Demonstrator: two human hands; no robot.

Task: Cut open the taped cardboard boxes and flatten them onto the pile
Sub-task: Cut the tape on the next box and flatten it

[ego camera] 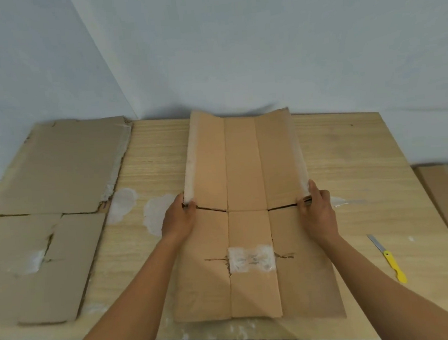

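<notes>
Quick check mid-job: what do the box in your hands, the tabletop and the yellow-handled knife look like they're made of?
Box: brown cardboard, matte, creased into panels, with whitish tape residue along its edges. Tabletop: pale wood or wood-look laminate, grain lines visible; which one is unclear. Knife: glossy yellow handle, probably plastic, with a grey, seemingly metal blade.

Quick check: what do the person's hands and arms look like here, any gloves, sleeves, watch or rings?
Both hands are bare: no gloves on the left hand or the right hand. The forearms are uncovered all the way to the bottom edge of the picture, with no sleeve showing. No watch, wristband or ring is visible, and no markings; the picture is soft, so a very thin ring could be missed.
</notes>
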